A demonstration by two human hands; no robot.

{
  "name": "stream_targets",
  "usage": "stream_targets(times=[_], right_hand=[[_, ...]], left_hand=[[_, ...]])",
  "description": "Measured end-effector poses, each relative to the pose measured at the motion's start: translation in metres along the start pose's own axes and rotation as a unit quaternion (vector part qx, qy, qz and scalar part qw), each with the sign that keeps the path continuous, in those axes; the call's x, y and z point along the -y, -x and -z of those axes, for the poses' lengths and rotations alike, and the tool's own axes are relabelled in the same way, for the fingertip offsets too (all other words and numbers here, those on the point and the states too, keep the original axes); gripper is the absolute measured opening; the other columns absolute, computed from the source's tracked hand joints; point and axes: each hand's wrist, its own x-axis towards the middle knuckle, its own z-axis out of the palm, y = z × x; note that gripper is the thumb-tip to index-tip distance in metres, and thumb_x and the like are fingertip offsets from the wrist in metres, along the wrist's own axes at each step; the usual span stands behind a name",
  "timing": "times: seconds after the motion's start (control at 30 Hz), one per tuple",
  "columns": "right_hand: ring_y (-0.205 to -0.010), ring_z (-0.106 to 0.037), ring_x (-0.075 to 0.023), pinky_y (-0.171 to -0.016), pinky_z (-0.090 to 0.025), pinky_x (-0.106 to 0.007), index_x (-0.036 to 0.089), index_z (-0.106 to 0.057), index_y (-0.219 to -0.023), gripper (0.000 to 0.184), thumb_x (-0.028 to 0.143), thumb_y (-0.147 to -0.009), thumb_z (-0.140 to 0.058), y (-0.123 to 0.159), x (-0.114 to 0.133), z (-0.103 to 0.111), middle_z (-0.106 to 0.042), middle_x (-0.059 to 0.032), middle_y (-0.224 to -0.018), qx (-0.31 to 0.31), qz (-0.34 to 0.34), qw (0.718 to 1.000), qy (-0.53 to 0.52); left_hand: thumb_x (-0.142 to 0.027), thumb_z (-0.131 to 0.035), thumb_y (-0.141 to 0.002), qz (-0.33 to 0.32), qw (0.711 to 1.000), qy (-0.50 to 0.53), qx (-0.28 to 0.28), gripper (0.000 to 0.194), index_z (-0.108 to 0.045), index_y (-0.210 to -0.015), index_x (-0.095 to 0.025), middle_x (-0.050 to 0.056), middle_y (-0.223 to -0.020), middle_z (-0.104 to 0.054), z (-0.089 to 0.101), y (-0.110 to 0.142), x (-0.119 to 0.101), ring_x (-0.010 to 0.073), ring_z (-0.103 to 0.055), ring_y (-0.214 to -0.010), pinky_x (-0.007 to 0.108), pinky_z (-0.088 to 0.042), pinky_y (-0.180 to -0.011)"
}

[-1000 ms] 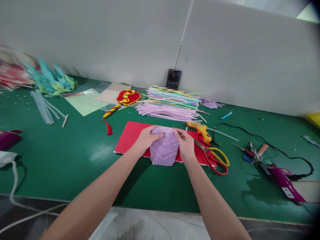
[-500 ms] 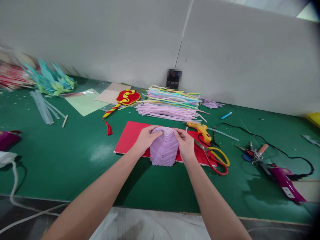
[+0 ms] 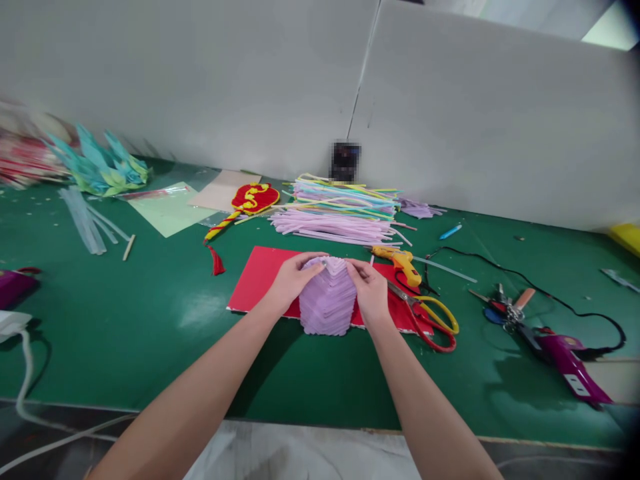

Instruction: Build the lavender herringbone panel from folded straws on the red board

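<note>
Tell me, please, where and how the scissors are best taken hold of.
The scissors are probably best gripped by the red and yellow loops, coming from the near right: the loops face that way, while the blades point left toward the right hand.

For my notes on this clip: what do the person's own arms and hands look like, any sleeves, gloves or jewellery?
The left hand and right hand are ungloved. The left forearm and right forearm are bare, with no sleeve, watch or bracelet in view. No ring shows; some fingers are hidden.
</note>
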Motion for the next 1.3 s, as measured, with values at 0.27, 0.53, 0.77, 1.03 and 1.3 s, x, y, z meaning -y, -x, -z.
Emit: stream_targets(times=[0.27,0.53,0.77,1.03,1.3], right_hand=[[-0.083,-0.064,-0.0182,-0.08,-0.048,-0.033,0.02,-0.068,-0.086,0.02,0.034,-0.076,-0.059,0.002,0.004,-0.003,-0.071,-0.0026,-0.087,0.015,-0.001,0.999,0.03],[-0.078,-0.063,-0.0175,-0.075,-0.048,-0.03,0.019,-0.067,-0.082,0.024,0.038,-0.068,-0.067,0.002,0.0,-0.004,-0.07,-0.0029,-0.081,0.018,-0.067,0.998,-0.009],[-0.072,-0.061,-0.0156,-0.07,-0.048,-0.029,0.018,-0.066,-0.079,0.025,0.039,-0.068,-0.067,0.001,-0.003,-0.005,-0.068,-0.002,-0.076,0.012,-0.076,0.997,-0.03],[-0.072,-0.06,-0.0156,-0.071,-0.047,-0.029,0.018,-0.066,-0.079,0.025,0.04,-0.067,-0.067,0.001,-0.005,-0.006,-0.067,-0.0019,-0.074,0.009,-0.066,0.998,-0.023],[-0.072,-0.061,-0.0163,-0.071,-0.048,-0.03,0.018,-0.066,-0.08,0.024,0.039,-0.068,-0.066,0.002,-0.004,-0.005,-0.068,-0.0028,-0.076,0.016,-0.055,0.998,-0.008]], left_hand=[[-0.034,-0.068,-0.065,0.021,0.995,-0.095,-0.029,0.033,-0.066,-0.093,-0.017,0.005,-0.093,-0.069,0.001,0.0,-0.004,0.0225,-0.061,-0.087,0.029,-0.047,-0.075],[-0.038,-0.067,-0.064,0.03,0.995,-0.094,-0.021,0.034,-0.066,-0.09,-0.016,0.004,-0.089,-0.069,0.001,-0.001,-0.002,0.0219,-0.062,-0.085,0.028,-0.047,-0.072],[-0.036,-0.066,-0.068,-0.022,0.996,-0.091,0.009,0.039,-0.063,-0.103,-0.018,0.005,-0.106,-0.066,0.003,0.0,-0.005,0.0221,-0.059,-0.099,0.03,-0.045,-0.085],[-0.024,-0.066,-0.069,-0.078,0.989,-0.119,0.044,0.034,-0.063,-0.102,-0.02,0.003,-0.107,-0.065,0.003,0.004,-0.008,0.0195,-0.058,-0.1,0.028,-0.043,-0.088],[-0.025,-0.067,-0.068,-0.058,0.989,-0.134,0.037,0.032,-0.065,-0.1,-0.02,0.003,-0.102,-0.067,0.003,0.0,-0.006,0.0188,-0.06,-0.095,0.028,-0.045,-0.085]])
